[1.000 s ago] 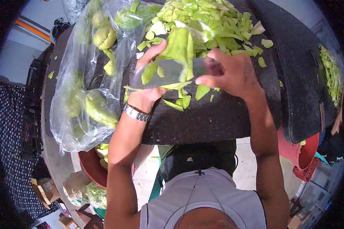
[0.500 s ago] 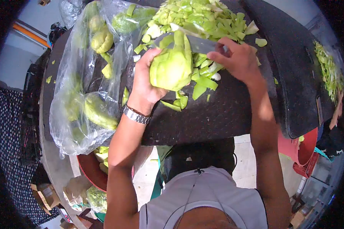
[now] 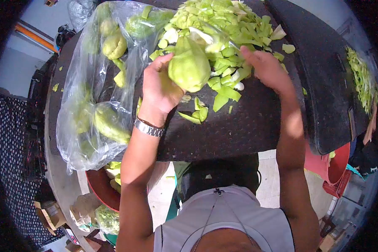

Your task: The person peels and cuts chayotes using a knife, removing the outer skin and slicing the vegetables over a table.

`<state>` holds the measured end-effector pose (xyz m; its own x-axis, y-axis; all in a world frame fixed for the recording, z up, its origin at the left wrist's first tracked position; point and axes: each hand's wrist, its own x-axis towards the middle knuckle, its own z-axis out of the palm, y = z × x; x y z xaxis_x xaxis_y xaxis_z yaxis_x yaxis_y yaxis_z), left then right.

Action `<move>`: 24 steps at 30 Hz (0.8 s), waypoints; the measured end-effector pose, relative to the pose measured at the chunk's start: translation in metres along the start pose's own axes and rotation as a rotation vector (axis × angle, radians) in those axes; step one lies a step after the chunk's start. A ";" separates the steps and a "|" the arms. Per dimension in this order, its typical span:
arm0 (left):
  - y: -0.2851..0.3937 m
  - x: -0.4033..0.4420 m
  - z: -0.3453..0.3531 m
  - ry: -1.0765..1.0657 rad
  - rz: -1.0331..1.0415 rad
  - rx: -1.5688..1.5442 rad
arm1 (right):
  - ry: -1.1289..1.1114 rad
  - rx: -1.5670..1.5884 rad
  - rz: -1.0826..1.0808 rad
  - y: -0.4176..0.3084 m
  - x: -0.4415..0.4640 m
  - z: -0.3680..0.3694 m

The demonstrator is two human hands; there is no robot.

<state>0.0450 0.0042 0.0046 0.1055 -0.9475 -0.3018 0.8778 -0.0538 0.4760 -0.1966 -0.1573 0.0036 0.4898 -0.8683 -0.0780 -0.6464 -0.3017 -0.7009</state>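
My left hand (image 3: pixel 160 86) is wrapped around a pale green chayote (image 3: pixel 190 67), whose skin is partly pared off in flat facets. It is held above the dark tabletop with its narrow end pointing away from me. My right hand (image 3: pixel 269 70) is closed on a knife (image 3: pixel 232 44); motion smears the blade, which angles toward the far side of the chayote. Beneath and behind both hands lies a big heap of green peelings (image 3: pixel 222 21). Several loose peel strips (image 3: pixel 197 112) rest on the table below the chayote.
At left, a clear plastic bag (image 3: pixel 77 138) holds several chayotes (image 3: pixel 110 122). The dark table (image 3: pixel 235 130) curves away toward its near edge. A black panel (image 3: pixel 319 92) stands at right. Below the table are a red tub (image 3: pixel 97 189) with cut pieces and another red container (image 3: pixel 338 164).
The chayote has turned and tilted in my left hand; the peel strip hanging over its top is gone from there. My right hand and knife have swung slightly right and away from it.
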 end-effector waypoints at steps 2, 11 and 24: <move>-0.005 -0.002 0.007 -0.009 0.107 0.141 | -0.310 0.534 0.216 -0.010 -0.010 -0.017; -0.006 -0.005 0.007 -0.210 0.001 -0.068 | -0.979 1.343 0.294 -0.029 -0.024 0.012; -0.004 -0.003 0.005 0.057 0.219 0.069 | -1.020 1.626 0.188 -0.023 -0.014 0.020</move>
<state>0.0386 0.0056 0.0081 0.3178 -0.9198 -0.2301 0.7974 0.1279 0.5898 -0.1774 -0.1301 0.0065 0.9835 -0.1361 -0.1193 0.0638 0.8774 -0.4754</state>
